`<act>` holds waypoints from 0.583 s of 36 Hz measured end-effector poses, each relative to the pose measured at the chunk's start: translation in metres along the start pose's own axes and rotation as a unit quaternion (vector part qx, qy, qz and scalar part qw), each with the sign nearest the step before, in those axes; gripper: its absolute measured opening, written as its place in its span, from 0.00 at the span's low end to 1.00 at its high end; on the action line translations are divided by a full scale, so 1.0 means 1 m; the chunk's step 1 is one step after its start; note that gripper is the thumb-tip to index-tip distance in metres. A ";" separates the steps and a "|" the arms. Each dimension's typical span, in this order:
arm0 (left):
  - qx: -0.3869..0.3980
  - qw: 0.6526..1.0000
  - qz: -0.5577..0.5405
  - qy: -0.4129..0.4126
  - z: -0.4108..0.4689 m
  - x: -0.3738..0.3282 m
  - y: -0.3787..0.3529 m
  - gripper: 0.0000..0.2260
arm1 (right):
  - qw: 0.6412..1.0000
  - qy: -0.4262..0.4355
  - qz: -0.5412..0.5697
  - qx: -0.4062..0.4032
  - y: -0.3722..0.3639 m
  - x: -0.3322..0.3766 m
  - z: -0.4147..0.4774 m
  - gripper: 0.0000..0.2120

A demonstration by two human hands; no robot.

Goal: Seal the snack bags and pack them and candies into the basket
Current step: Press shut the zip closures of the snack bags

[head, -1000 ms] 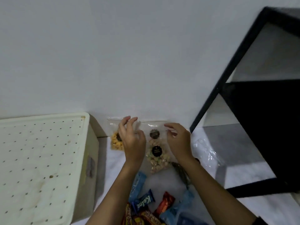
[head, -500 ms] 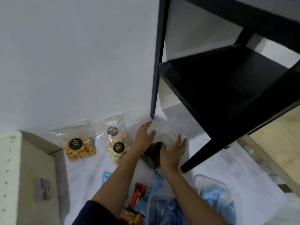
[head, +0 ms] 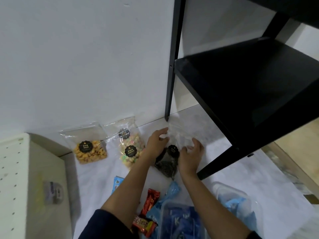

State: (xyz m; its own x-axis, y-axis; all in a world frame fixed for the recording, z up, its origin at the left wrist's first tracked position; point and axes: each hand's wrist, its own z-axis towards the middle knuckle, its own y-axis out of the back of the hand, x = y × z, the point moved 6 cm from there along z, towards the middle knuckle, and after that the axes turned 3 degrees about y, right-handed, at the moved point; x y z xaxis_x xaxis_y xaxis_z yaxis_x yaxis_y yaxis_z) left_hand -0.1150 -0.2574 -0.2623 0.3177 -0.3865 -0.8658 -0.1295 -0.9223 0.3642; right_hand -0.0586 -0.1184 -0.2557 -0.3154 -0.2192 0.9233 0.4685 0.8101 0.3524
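Three clear snack bags lie on the white floor by the wall. The left bag (head: 88,150) holds orange puffs, the middle bag (head: 130,150) pastel biscuits. The right bag (head: 170,158) holds dark spiral cookies, and its clear top reaches toward the shelf leg. My left hand (head: 156,143) pinches that bag's top at its left side. My right hand (head: 189,156) holds the top at its right side, fingers curled on the plastic. Wrapped candies lie near me: a red bar (head: 150,201), a red-orange one (head: 144,225), a blue one (head: 117,182).
A clear plastic tub (head: 229,198) with blue wrapped candies sits at the lower right. A black shelf unit (head: 241,87) stands on the right, one leg (head: 170,66) by the wall. A cream perforated box (head: 25,187) fills the left edge.
Both hands left the pastel biscuit bag and went right to the dark cookie bag, then closed on its clear top. The camera swung right and brought the shelf close.
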 end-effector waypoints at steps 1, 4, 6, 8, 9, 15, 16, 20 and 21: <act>-0.008 1.000 -0.010 -0.010 -0.001 -0.002 0.003 0.18 | 1.000 0.014 0.005 -0.005 0.001 0.005 0.000 0.21; -0.042 0.997 -0.043 -0.040 -0.009 -0.014 0.014 0.17 | 0.998 0.064 0.023 -0.013 0.005 0.022 -0.004 0.20; -0.065 0.994 -0.071 -0.060 -0.019 -0.027 0.023 0.17 | 0.994 0.102 0.038 -0.022 0.009 0.036 -0.007 0.20; -0.083 0.987 -0.109 -0.084 -0.031 -0.041 0.033 0.16 | 0.989 0.140 0.047 -0.030 0.014 0.052 -0.013 0.19; -0.092 0.983 -0.128 -0.097 -0.037 -0.049 0.038 0.16 | 0.985 0.165 0.046 -0.034 0.016 0.062 -0.017 0.18; -0.163 0.950 -0.226 -0.145 -0.089 -0.092 0.084 0.11 | 0.954 0.273 0.117 -0.050 0.026 0.125 -0.045 0.13; -0.176 0.942 -0.240 -0.157 -0.099 -0.099 0.094 0.10 | 0.948 0.284 0.142 -0.037 0.027 0.137 -0.051 0.12; -0.231 0.905 -0.291 -0.204 -0.137 -0.119 0.140 0.06 | 0.930 0.281 0.235 0.012 0.030 0.181 -0.069 0.08; -0.241 0.897 -0.302 -0.216 -0.146 -0.124 0.151 0.06 | 0.921 0.292 0.259 0.016 0.031 0.194 -0.075 0.07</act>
State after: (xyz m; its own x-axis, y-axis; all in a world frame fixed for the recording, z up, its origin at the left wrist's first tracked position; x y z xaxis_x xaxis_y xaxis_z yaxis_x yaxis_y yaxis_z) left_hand -0.0367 -0.3481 -0.0503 -0.2137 0.1226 -0.9692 0.3972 -0.8955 -0.2009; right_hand -0.0426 -0.1764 -0.0543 0.4451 -0.0474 0.8942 0.4042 0.9017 -0.1534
